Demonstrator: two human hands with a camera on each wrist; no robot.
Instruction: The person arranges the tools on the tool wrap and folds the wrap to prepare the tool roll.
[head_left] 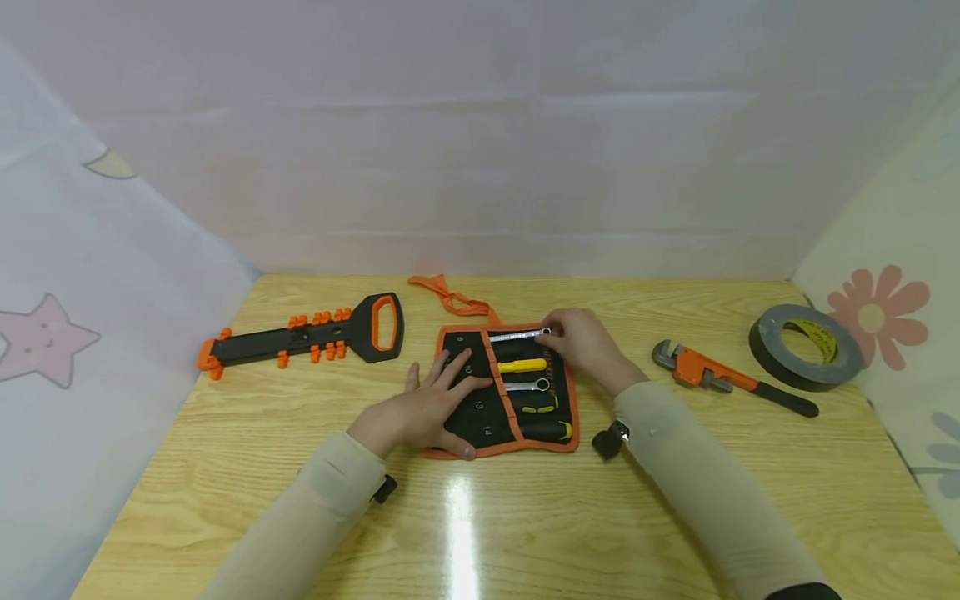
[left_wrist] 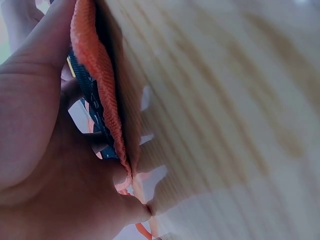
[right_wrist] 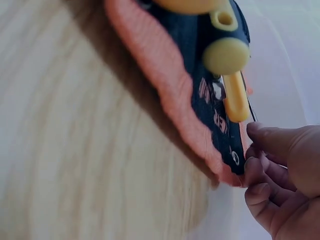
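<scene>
A black tool roll (head_left: 491, 423) with orange trim lies unfolded on the table, its left panel marked with numbers. My left hand (head_left: 416, 414) rests on that panel with its fingers spread. In the left wrist view, the orange border (left_wrist: 102, 82) runs beside the palm. At the roll's upper right, my right hand (head_left: 588, 346) pinches the ring end of a combination wrench (head_left: 516, 337) whose other end is tucked under the orange band. Below it sit a yellow handle (head_left: 522, 366), a second wrench (head_left: 527, 386), black-and-yellow handles (head_left: 542, 406) and a black handle with a yellow tip (head_left: 543, 430).
An orange tie strap (head_left: 450, 296) trails behind the roll. A black holder with orange clips (head_left: 300, 337) lies to the left. On the right are an orange pipe wrench (head_left: 727, 375) and a roll of dark tape (head_left: 772, 350). Cloth walls (head_left: 525, 192) enclose the table.
</scene>
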